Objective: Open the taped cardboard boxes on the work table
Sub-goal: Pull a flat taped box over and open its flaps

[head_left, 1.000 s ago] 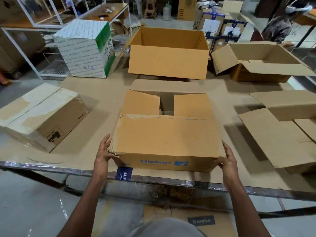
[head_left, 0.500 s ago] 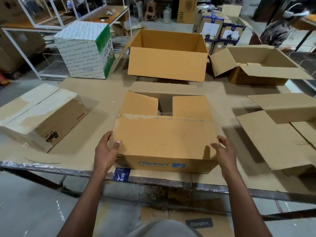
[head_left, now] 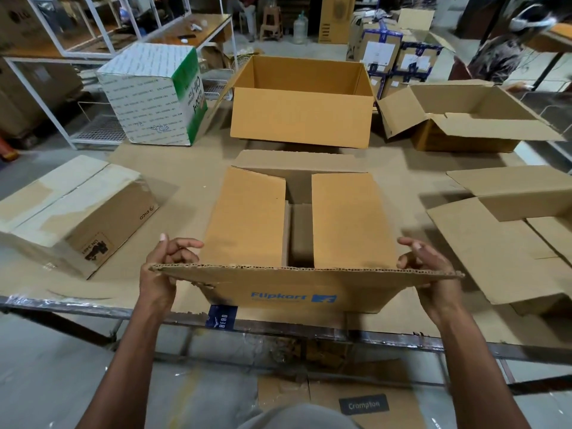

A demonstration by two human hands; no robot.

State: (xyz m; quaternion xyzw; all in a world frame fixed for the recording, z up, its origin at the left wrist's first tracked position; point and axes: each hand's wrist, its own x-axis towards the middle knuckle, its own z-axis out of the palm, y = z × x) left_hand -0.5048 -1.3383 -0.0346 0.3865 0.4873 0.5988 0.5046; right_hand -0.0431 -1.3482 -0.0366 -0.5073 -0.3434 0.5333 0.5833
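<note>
Main worry right now is the near flap of this Flipkart box; I've got it lifted by its two corners and it's standing up edge-on toward me, so if I yank it back too hard the crease could rip, and the left end already looks ragged just under the edge; the box itself sits right at the front edge of the work table, and pulling the flap my way could drag the whole thing off the lip; it looks light and empty through the gap between the two inner flaps, so I reckon it won't resist much; corrugated edge against bare fingers is also a paper-cut waiting to happen.

Hands: my left hand is pinching the left corner of the flap, thumb sticking up and fingers curled over the top edge; my right hand has the right corner the same way, fingers hooked over the edge, thumb side underneath as far as I can tell; so both are clamped on cardboard, neither hanging loose.

The far flap is already folded out flat and the two inner flaps are lying down over the opening, so this one's basically open once I fold the near flap down; the Pico box off to my left is the one that looks still closed, pale tape across its top; the big box behind and the ones on my right are already open.
</note>
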